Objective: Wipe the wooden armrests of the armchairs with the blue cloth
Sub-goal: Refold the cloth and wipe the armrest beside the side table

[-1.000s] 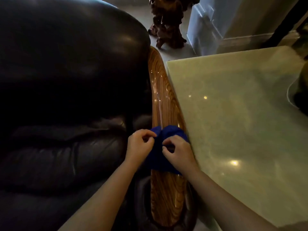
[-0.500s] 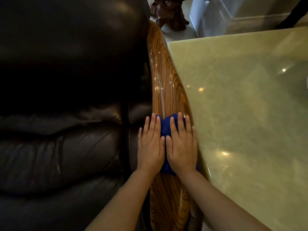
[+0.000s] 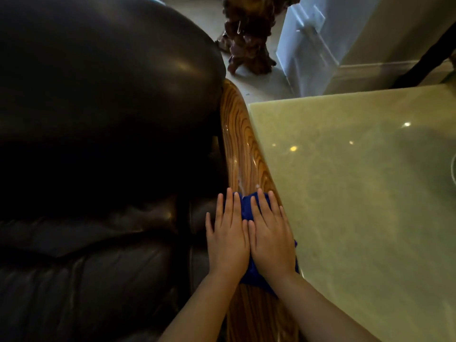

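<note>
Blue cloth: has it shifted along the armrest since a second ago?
Cannot tell. The blue cloth lies mid-length on the wooden armrest as before; the camera moved. Only the hands changed, from pinching to flat.

I count two hands, my left hand (image 3: 228,239) and my right hand (image 3: 270,239), both flat with straight fingers. Under them is one blue cloth (image 3: 246,207). Under the cloth is one wooden armrest (image 3: 243,144). Left of my hands is one dark armchair (image 3: 98,119), right of them one pale table (image 3: 357,193), far ahead one carved wooden stand (image 3: 246,38).
</note>
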